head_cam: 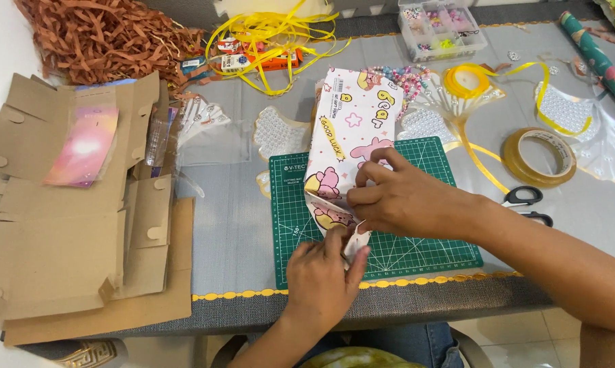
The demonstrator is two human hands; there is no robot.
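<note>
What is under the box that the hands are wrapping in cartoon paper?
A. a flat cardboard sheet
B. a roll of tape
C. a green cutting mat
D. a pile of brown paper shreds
C: the wrapped box lies on the green cutting mat, whose grid lines show around it, while the left hand and right hand fold the paper at its near end.

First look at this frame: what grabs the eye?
The box wrapped in white cartoon-print paper, lying on the green cutting mat mid-table, with the left hand and right hand both pinching its near end flap. Next, the flattened cardboard boxes at the left edge, and the tangle of yellow ribbon with brown paper shred along the far side.
</note>
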